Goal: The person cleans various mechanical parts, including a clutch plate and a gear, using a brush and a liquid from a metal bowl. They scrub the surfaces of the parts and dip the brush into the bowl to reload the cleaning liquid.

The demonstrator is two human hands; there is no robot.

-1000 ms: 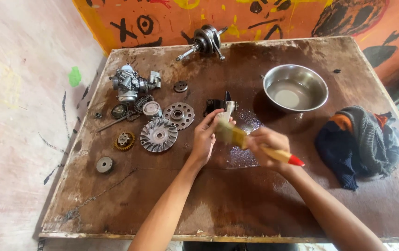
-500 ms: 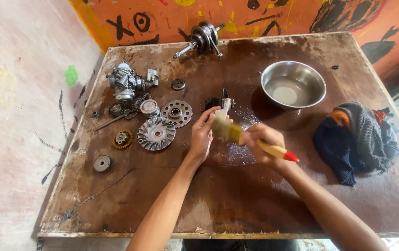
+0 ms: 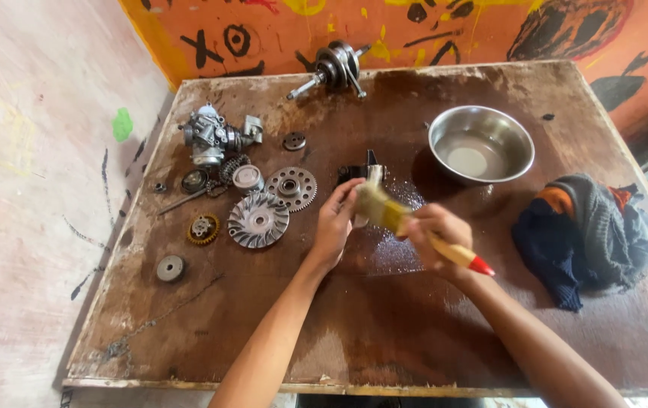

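Two hands mid-table, head view: left hand (image 3: 334,225) pinches a small pale metal part (image 3: 369,180), upright, over the wet dark patch of the worn wooden table (image 3: 384,325). Right hand (image 3: 433,236) fists a paintbrush (image 3: 415,230), yellow wood handle, red tip, bristles blurred against the part. Round steel bowl (image 3: 481,143) behind; finned pulley (image 3: 257,220), toothed gear (image 3: 291,187) left; knit rag (image 3: 584,230) right.

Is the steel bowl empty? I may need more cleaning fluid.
Not empty: the steel bowl stands upright with a shallow pool of liquid covering its bottom.
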